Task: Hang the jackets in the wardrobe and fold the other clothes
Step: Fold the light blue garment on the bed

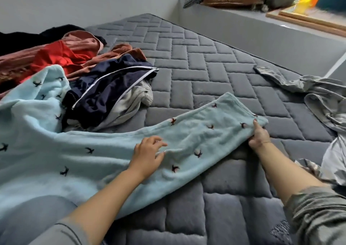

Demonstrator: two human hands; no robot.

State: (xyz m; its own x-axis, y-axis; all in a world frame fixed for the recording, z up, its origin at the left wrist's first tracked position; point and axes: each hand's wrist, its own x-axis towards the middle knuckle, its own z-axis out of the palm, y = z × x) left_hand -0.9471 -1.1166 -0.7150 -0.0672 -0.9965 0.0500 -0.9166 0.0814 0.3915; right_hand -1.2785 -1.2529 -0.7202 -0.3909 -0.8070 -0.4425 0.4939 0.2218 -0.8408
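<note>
A light blue fleece garment (104,147) with small dark bird figures lies stretched across the grey quilted mattress (206,72). One long part of it runs to the right. My right hand (259,135) grips that part's end near its lower corner. My left hand (148,155) rests on the fleece about midway along, fingers loosely spread. A navy garment with white piping (112,91) lies behind the fleece, over something pale grey.
A heap of red (58,57), pink, brown and black clothes fills the mattress's far left. Grey shiny garments (322,98) lie crumpled at the right edge. A grey ledge (262,26) behind holds cushions, clothes and wooden slats.
</note>
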